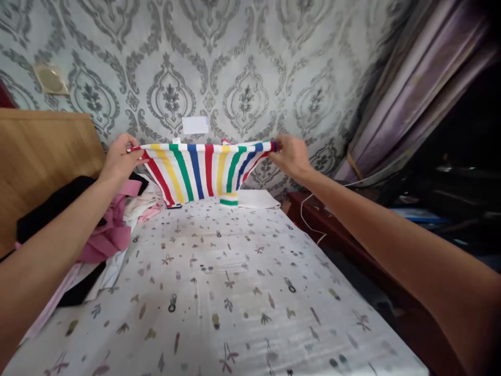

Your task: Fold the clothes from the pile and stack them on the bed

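A garment with red, yellow, green and blue stripes on white (199,172) hangs stretched between my two hands, above the far end of the bed. My left hand (122,154) pinches its upper left corner. At the upper right corner, my right hand (290,155) grips the edge between thumb and fingers. The cloth's lower part comes down close to the patterned sheet (235,282); whether it touches is hard to tell. Behind its lower right side lies a folded white cloth (258,199), partly hidden.
A heap of pink, black and white clothes (113,235) lies along the left side of the bed, beside a wooden panel (47,156). Patterned wallpaper (242,68) rises behind. At right are a purple curtain (415,78), a dark red piece of furniture (309,214) and a white cable (307,222).
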Motion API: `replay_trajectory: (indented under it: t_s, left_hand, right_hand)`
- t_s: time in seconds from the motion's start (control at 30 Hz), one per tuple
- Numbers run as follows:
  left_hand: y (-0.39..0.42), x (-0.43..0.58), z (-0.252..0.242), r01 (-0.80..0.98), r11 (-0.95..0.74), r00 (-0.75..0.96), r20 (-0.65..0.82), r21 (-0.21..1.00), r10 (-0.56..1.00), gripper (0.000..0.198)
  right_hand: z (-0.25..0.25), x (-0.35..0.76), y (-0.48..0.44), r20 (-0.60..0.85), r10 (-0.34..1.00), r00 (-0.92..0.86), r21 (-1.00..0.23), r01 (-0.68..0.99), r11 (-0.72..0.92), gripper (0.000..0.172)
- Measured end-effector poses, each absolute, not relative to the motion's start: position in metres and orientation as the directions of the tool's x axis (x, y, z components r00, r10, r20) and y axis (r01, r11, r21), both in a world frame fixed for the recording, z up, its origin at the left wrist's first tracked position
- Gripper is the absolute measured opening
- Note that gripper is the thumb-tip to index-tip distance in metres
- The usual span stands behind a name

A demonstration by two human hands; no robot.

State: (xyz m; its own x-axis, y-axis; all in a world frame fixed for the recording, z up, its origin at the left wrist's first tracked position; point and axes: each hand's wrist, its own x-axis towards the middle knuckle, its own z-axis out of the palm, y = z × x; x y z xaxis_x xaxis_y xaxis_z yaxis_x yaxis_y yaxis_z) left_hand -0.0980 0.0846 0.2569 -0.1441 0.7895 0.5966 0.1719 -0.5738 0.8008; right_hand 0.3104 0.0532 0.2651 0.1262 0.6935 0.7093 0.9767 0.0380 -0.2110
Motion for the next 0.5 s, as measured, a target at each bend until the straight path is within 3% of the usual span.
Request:
replay_trajectory:
  t_s: [0.1, 0.2, 0.37, 0.5]
  left_hand:
    - [0.062, -0.101, 0.253, 0.208, -0.600, -0.085, 0.625, 0.773, 0.776, 0.025]
    - [0.037, -0.105, 0.223, 0.410, -0.548, 0.105, 0.559, 0.729, 0.822, 0.024]
    - [0.004, -0.118, 0.139, 0.613, -0.481, 0.459, 0.213, 0.626, 0.862, 0.022]
    - [-0.021, -0.131, 0.078, 0.667, -0.389, 0.586, -0.126, 0.635, 0.801, 0.021]
  right_hand:
    - [0.259, 0.322, 0.026, 0.778, 0.621, 0.092, -0.240, 0.958, 0.159, 0.012]
    - [0.212, 0.334, -0.004, 0.747, 0.665, 0.004, -0.224, 0.943, 0.245, 0.011]
    - [0.094, 0.339, -0.062, 0.491, 0.857, -0.155, -0.204, 0.936, 0.287, 0.017]
    - [0.029, 0.331, -0.102, 0.308, 0.914, -0.263, -0.158, 0.934, 0.322, 0.023]
